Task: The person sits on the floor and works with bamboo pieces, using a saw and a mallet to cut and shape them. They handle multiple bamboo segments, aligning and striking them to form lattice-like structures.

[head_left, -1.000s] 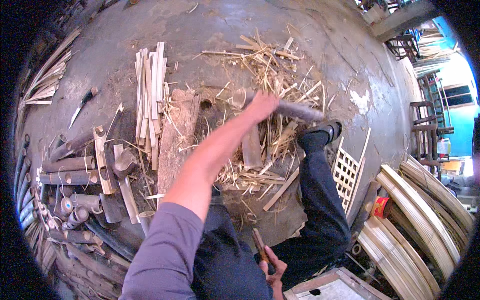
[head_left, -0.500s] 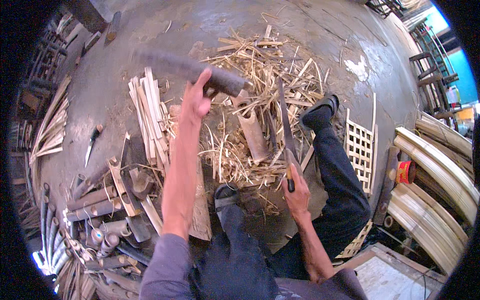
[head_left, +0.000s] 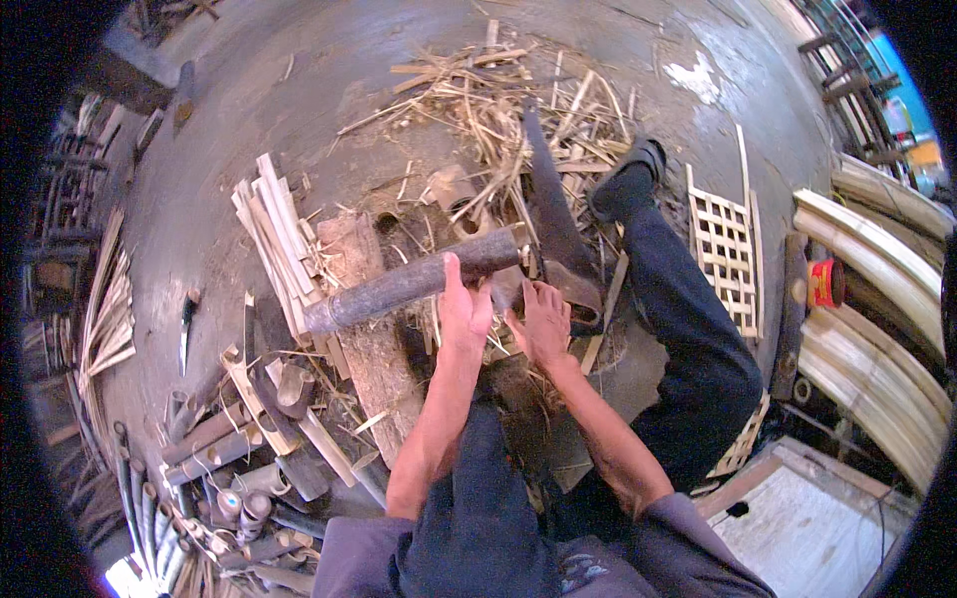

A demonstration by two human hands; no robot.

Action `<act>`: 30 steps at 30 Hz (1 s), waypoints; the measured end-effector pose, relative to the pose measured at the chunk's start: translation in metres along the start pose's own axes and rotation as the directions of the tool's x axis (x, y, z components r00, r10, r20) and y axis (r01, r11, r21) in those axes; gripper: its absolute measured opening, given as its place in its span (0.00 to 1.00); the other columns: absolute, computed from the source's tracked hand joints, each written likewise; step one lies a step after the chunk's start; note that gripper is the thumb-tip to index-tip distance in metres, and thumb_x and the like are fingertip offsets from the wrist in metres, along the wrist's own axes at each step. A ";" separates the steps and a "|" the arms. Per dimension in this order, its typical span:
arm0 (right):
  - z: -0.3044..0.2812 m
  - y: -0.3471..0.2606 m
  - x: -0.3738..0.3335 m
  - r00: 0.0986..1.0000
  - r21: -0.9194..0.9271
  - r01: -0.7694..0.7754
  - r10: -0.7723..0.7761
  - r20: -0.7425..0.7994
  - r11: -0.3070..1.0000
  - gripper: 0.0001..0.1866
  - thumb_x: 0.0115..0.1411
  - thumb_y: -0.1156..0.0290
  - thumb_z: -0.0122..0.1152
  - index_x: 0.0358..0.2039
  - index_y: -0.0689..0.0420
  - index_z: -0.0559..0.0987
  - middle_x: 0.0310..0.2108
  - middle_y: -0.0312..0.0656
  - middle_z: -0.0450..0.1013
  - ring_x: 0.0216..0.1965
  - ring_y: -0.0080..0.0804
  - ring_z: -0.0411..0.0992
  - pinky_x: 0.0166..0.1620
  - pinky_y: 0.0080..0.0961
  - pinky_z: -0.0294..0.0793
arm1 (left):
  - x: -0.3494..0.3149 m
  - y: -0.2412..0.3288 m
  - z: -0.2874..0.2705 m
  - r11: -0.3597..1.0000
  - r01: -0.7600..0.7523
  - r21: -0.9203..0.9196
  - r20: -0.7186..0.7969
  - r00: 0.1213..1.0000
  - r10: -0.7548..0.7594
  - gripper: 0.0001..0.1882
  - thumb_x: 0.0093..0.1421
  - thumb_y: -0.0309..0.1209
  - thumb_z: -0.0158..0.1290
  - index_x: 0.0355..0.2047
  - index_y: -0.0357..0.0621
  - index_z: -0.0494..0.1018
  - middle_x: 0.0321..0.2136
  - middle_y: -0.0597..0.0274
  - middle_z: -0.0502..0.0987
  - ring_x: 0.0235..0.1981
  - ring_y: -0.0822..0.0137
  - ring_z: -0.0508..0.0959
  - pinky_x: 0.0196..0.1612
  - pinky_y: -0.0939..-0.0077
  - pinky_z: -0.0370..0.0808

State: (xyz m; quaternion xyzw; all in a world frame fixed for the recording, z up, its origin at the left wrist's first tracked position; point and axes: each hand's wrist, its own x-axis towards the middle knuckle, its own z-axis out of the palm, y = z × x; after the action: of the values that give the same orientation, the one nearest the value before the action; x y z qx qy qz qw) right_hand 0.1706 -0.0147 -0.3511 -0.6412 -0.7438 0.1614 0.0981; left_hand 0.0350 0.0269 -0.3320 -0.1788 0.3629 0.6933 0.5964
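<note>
A dark bamboo tube [head_left: 399, 285] lies slantwise across the middle, its right end higher. My left hand [head_left: 465, 311] is closed round its underside near that end, thumb up along the side. Close by on the right, my right hand [head_left: 541, 324] has its fingers curled beside a pale grey piece, just below the tube's end; what it grips, if anything, is hidden. Beyond that hand lies a long dark tapering blade [head_left: 551, 194], apparently a handsaw, wide end nearest me. Under the tube's left part is a rough wooden plank [head_left: 371, 364].
Bamboo strips [head_left: 271, 224] lie left of the plank, shavings [head_left: 488, 110] ahead. A knife [head_left: 186, 324] is on the floor at left, above cut bamboo pieces [head_left: 224, 439]. At right are a woven lattice [head_left: 725, 254], a red tin [head_left: 823, 283] and bundled slats [head_left: 872, 369].
My left hand has brought the tube down and nearer, turning it to the opposite slant. The right hand has left the saw's handle and moved leftward beneath the tube's end.
</note>
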 end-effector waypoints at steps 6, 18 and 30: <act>-0.002 0.089 -0.054 0.995 0.061 -0.032 0.038 -0.093 0.998 0.24 0.48 0.71 0.58 0.49 0.58 0.70 0.46 0.48 0.66 0.51 0.47 0.63 0.50 0.41 0.66 | -0.061 0.011 0.002 -0.140 -0.395 0.908 0.335 0.885 -0.324 0.37 0.58 0.41 0.56 0.62 0.42 0.54 0.60 0.53 0.60 0.59 0.57 0.62 0.61 0.52 0.59; -0.052 0.066 -0.030 0.964 0.473 -0.030 0.151 -0.219 0.880 0.13 0.51 0.65 0.62 0.33 0.57 0.71 0.27 0.48 0.70 0.30 0.50 0.72 0.33 0.42 0.70 | 0.026 0.043 0.052 -0.806 -0.587 0.080 0.731 0.584 -0.353 0.44 0.44 0.35 0.64 0.60 0.48 0.54 0.46 0.53 0.68 0.49 0.50 0.69 0.47 0.50 0.67; -0.200 0.007 -0.132 0.901 0.790 0.044 0.317 -0.296 0.612 0.11 0.52 0.69 0.61 0.27 0.60 0.70 0.13 0.40 0.62 0.15 0.26 0.63 0.22 0.27 0.66 | 0.021 0.072 0.087 -0.715 -0.697 0.053 0.684 0.547 -0.482 0.49 0.45 0.40 0.65 0.62 0.41 0.49 0.47 0.40 0.67 0.48 0.40 0.70 0.49 0.52 0.70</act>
State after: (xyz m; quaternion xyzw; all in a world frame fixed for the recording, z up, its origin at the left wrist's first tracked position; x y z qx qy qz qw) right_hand 0.2685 -0.1214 -0.1593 -0.6090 -0.5091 0.3375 0.5060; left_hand -0.0228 0.1022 -0.2669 0.8435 0.5142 0.0572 0.1446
